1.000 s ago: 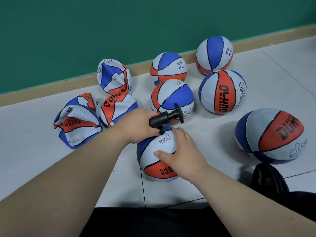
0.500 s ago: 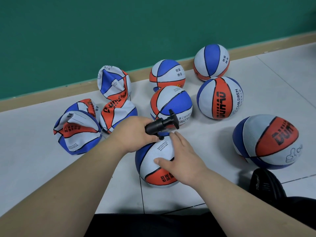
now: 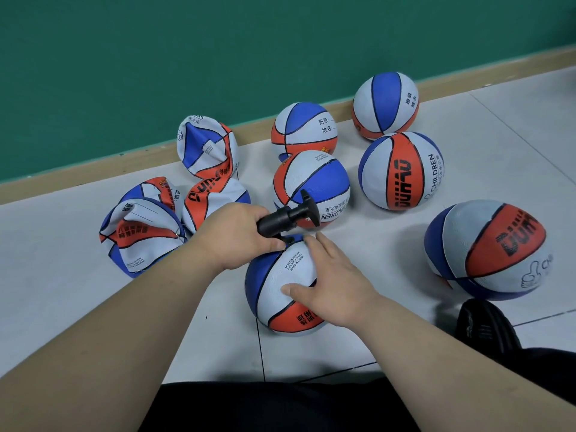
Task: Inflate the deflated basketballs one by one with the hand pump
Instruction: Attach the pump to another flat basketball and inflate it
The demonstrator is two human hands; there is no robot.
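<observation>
Judging by its roundness, the ball (image 3: 280,275) under the flat, spread right hand (image 3: 330,288) is nearly full; the left hand (image 3: 237,235) grips the hand pump (image 3: 286,218) at its top. Five round balls (image 3: 400,171) lie beyond, four crumpled ones (image 3: 140,235) beside the left hand

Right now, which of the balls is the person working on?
The ball nearest the person: the right hand rests on it, and the left hand holds the pump against its top. No other has the pump.
</observation>
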